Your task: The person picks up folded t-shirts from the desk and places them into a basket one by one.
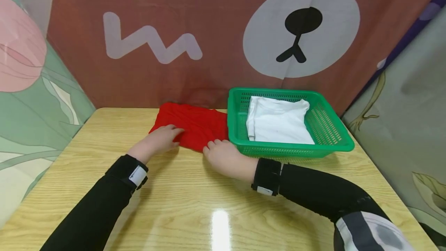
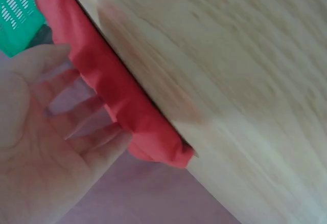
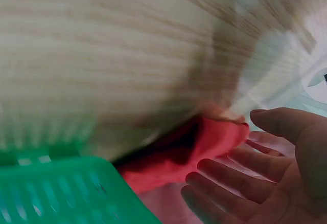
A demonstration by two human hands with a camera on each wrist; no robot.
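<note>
Left hand (image 1: 156,139) over left part of red cloth (image 1: 200,123), fingers loosely extended, no grip; right hand (image 1: 223,158) at near right edge, fingers relaxed, holding nothing, exact contact hard to make out. Cloth soft, rumpled, flat on glossy wood-grain table (image 1: 174,208), right end against green perforated plastic basket (image 1: 292,148). Inside, folded white cloth (image 1: 278,121) hides much of floor. Black sleeves (image 1: 94,200), left one cut off by frame; right wrist view blurred.
</note>
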